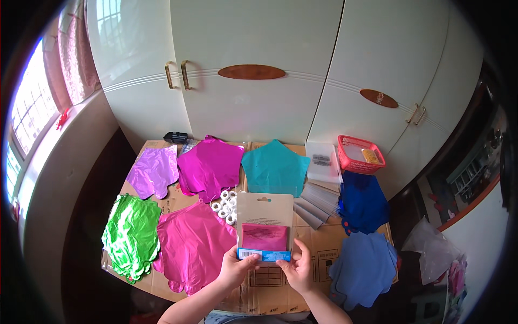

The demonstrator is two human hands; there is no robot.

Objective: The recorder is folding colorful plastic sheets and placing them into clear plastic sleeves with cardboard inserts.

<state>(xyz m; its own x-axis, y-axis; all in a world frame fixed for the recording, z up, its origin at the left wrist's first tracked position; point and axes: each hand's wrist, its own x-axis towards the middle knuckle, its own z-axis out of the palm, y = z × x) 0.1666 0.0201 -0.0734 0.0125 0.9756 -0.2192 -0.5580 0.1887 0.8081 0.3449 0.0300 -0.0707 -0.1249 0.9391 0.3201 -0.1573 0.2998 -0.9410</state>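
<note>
Between my two hands, a flat hanging package (265,209) is held upright over the cardboard. It has a clear front, a hang slot on top, a folded pink foil piece (264,236) inside and a blue strip with a barcode along the bottom. My left hand (239,268) grips its lower left corner, thumb on the face. At the lower right corner, my right hand (300,268) pinches it with the thumb while the index finger is lifted off. A pink foil balloon stack (194,245) lies left of the package, beside white ribbon rolls (225,205).
Flat foil balloons in purple (154,171), magenta (211,167), teal (276,166), green (129,235), dark blue (364,202) and grey-blue (364,270) ring the cardboard-covered table (272,281). Fanned cards (318,202), clear bags (322,162) and a red basket (360,154) stand right. White cabinets (253,108) rise behind.
</note>
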